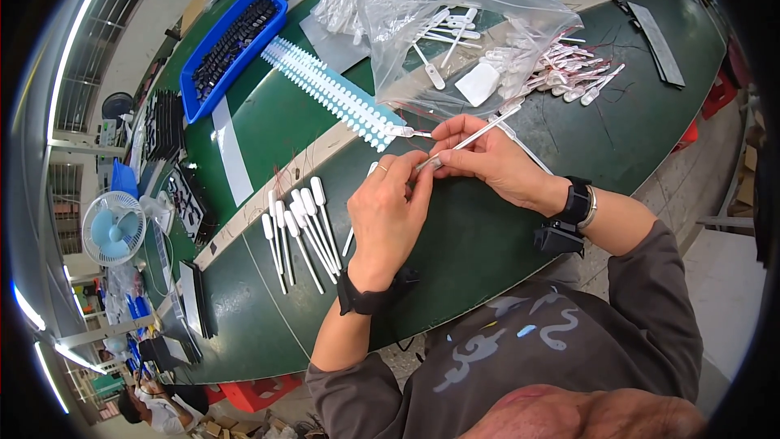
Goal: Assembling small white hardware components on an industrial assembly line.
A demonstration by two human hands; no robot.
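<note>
Slim white plastic stick (481,130), straight and long, held above the dark green desk (479,232) before the wearer, between both hands. Bare left hand (383,213), with a ring on one finger and a black band at the wrist: thumb and forefinger pinched together on the near-left end, no clear gap seen. Bare right hand (497,166), also banded in black at the wrist: thumb and forefinger brought together at the same end, other fingers curled behind the shaft. Form of the gripped end covered by fingertips; cannot tell. Long axis noted as running from the meeting fingertips up and to the right, slantwise across the right hand, far end free. Right hand nearer to most of the length; left hand confined to the near end. Left of the left hand: white plastic paddle-shaped pieces (292,224) laid side by side, broad heads away from the wearer, stems toward the wearer. Beyond the hands: light-blue sheet of white oval stickers (329,96). Farther right, near the clear plastic bag (520,12): loose heap of white pieces with thin red wires (561,73).
</note>
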